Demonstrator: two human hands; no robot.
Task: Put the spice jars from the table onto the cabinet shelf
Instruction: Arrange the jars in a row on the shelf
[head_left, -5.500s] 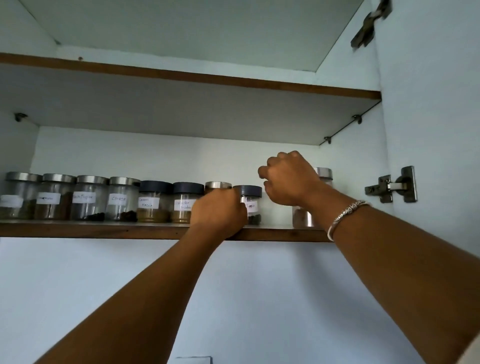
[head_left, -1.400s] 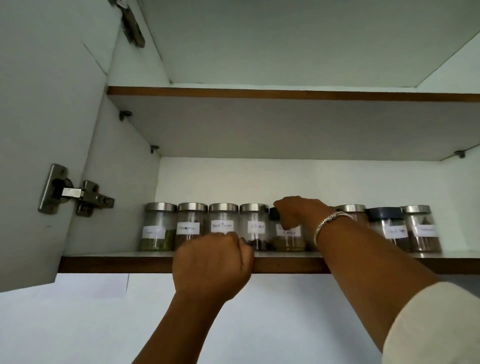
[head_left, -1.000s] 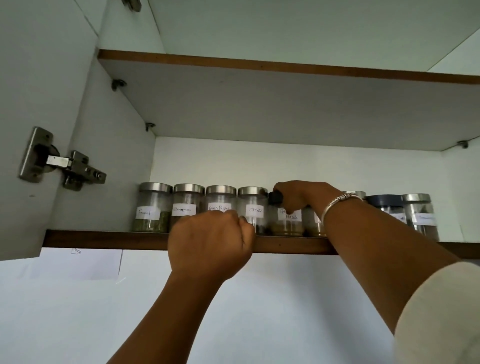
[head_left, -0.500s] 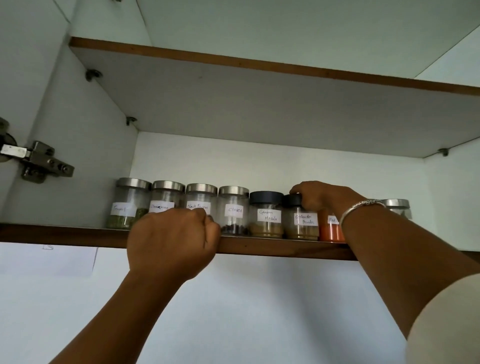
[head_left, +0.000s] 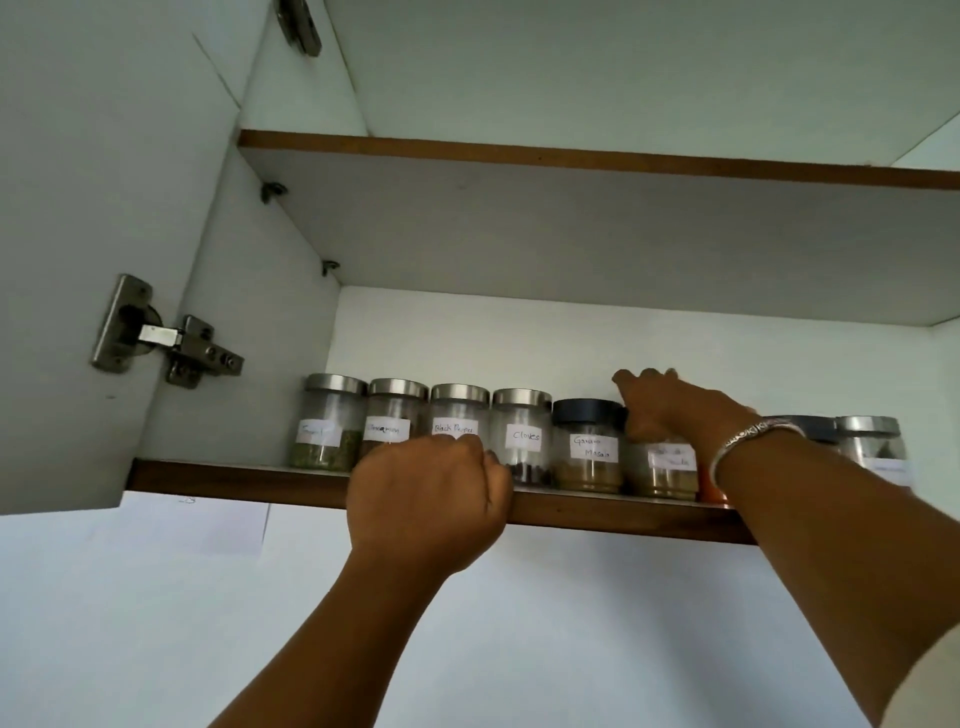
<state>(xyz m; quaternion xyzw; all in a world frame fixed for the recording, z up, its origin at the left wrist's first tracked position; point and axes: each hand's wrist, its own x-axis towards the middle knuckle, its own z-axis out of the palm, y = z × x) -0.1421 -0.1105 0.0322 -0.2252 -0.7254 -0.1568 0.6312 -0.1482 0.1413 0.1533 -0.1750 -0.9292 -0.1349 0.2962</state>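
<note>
We see a row of spice jars standing upright on the cabinet shelf (head_left: 249, 480), touching or just beside one another. From the left: a green-filled jar (head_left: 330, 423) with an unreadable label, the Cinnamon jar (head_left: 395, 413), the Black Pepper jar (head_left: 460, 413), the Cloves jar (head_left: 522, 436), all steel-lidded, then the dark-lidded Garam Masala jar (head_left: 587, 449). The right hand (head_left: 660, 410) sits on top of the sixth jar (head_left: 667, 470), fingers (head_left: 631, 387) curled over its lid and gripping it; the label is blurred. An orange-filled jar (head_left: 707, 483) peeks out beside the wrist, which wears a bracelet (head_left: 748, 436). Further right is a steel-lidded jar (head_left: 870, 441). The left hand (head_left: 428, 499) is a tight fist at the shelf's front edge, below the Black Pepper jar, with nothing visible in it. A hinge (head_left: 166, 338) sits on the open door (head_left: 78, 234) at left.
</note>
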